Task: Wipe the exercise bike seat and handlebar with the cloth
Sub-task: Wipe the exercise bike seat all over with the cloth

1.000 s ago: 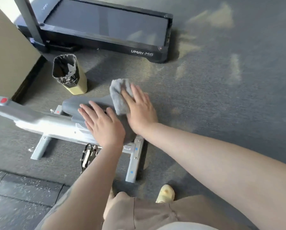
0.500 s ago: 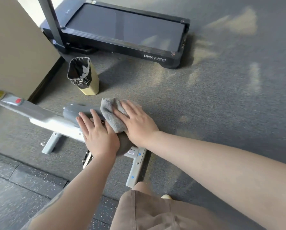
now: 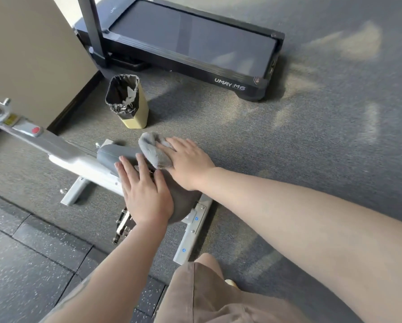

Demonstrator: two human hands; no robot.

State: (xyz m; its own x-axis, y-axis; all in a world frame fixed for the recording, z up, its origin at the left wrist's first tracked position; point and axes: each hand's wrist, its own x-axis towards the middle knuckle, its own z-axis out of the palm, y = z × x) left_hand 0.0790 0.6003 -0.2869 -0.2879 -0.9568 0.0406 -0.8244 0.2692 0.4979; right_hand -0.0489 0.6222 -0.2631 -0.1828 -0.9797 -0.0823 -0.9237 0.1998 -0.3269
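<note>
Grey cloth (image 3: 155, 153) on seat (image 3: 111, 156), pressed under flat right hand (image 3: 190, 165). Left hand (image 3: 146, 194) beside it, fingers (image 3: 127, 171) spread flat on seat, gripping nothing.

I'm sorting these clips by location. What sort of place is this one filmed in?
Probably a small gym or home workout room. A treadmill sits on the carpet, an exercise bike seat is being wiped with a cloth, and speckled rubber floor tiles lie nearby.
</note>
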